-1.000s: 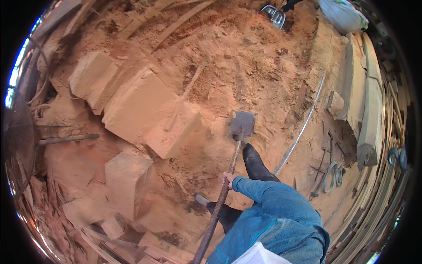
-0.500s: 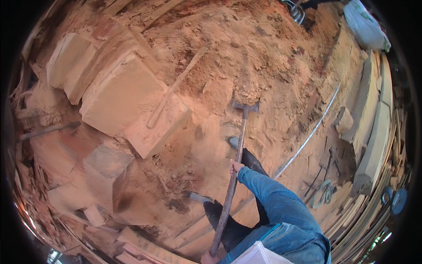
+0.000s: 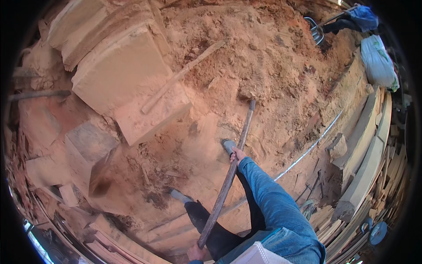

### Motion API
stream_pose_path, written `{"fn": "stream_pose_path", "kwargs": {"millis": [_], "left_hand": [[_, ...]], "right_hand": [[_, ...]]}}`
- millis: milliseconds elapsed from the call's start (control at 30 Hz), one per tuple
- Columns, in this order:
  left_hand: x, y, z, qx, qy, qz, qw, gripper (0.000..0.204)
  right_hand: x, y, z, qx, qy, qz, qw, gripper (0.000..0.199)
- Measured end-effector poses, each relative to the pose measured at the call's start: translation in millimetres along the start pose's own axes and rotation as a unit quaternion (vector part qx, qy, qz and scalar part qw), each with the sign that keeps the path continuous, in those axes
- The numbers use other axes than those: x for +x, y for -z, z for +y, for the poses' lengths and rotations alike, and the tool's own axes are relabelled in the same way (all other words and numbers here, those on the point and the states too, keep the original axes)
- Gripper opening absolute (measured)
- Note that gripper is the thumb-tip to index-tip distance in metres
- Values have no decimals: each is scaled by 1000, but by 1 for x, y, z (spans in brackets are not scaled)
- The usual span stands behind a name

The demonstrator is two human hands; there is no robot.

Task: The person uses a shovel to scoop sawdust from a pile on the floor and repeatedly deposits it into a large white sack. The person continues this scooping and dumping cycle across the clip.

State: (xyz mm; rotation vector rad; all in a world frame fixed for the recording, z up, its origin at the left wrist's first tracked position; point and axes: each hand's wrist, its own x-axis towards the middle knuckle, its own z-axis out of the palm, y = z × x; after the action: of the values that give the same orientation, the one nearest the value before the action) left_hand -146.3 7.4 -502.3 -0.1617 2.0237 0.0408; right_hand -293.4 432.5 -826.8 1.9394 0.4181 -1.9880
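Note:
Both my hands are closed around the long wooden handle of a shovel (image 3: pixel 218 202), which slants across the middle of the view. My right hand (image 3: pixel 238 155) grips it partway down, above my forward foot. Near the lower edge my left hand (image 3: pixel 196 252) holds its butt end. The shovel's blade is hidden in the loose reddish sawdust (image 3: pixel 272 70), and only the neck shows there.
Large dusty wood blocks (image 3: pixel 118 70) stand at the left, with a loose stick (image 3: pixel 184 72) against them. At the right lie long beams (image 3: pixel 365 163), a thin silvery strip (image 3: pixel 310 147) and a white sack (image 3: pixel 379 61). Another person (image 3: pixel 358 20) works at the upper right.
The shovel blade, visible earlier with sawdust at its edge, is now buried in the heap. My hands stay on the handle; the left has moved slightly left and up. Another person has come into view.

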Motion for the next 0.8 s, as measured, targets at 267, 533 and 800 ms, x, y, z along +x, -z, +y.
{"fn": "stream_pose_path", "kwargs": {"millis": [267, 533, 800], "left_hand": [[0, 9, 16, 5, -12, 50, 999, 39], [13, -8, -30, 9, -47, 84, 995, 35], [1, -24, -68, -80, -87, 124, 985, 34]], "right_hand": [[2, -11, -47, 64, 25, -69, 995, 38], [-25, -23, -15, 25, 89, -44, 995, 38], [-93, -35, -18, 7, 127, -56, 990, 36]]}}
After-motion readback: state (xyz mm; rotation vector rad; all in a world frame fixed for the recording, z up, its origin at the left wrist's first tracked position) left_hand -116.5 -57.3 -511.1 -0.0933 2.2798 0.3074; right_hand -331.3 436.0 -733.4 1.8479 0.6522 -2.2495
